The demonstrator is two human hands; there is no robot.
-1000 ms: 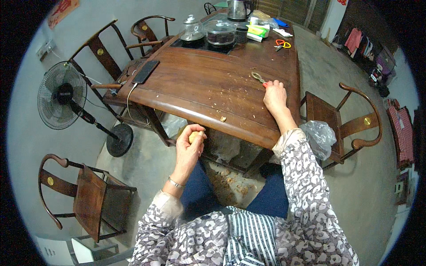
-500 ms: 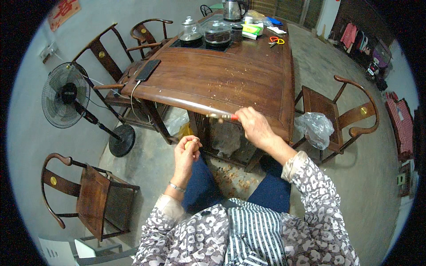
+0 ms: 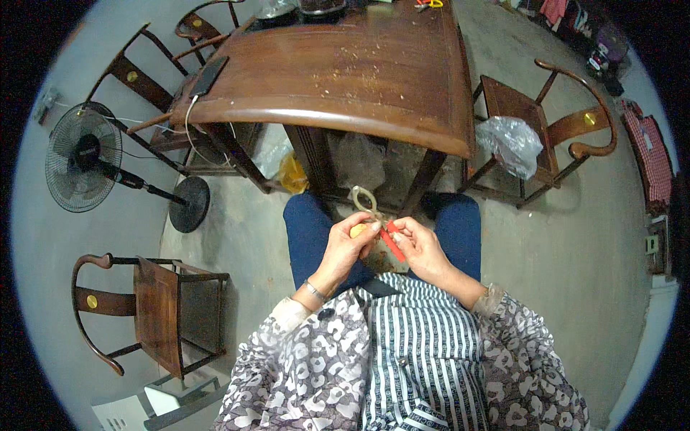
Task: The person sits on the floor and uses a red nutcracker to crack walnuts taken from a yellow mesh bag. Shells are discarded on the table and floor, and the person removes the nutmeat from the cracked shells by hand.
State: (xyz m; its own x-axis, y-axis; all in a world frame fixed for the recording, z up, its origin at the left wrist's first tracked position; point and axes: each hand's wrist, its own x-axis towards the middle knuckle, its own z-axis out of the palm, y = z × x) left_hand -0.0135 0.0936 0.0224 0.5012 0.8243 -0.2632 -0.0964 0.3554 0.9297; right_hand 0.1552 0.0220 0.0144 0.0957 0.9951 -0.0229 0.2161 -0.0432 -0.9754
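"Red-handled tool between your knees, short of the surface: how do your hands have it?"

"Your right hand grips it by the handles. Your left hand is closed around a yellowish lump, near the tool's metal loop. Your fingers cover the joint, so I cannot tell whether your left hand also touches the tool."

"What lies around you?"

"Crumbs dot the surface ahead, a phone lies near its left edge, and scissors show at the top of your view, partly cut off."

"Anything in your way?"

"The surface's front edge, just beyond your knees. The right-hand chair bears a clear plastic bag; to your left, a standing fan is well apart."
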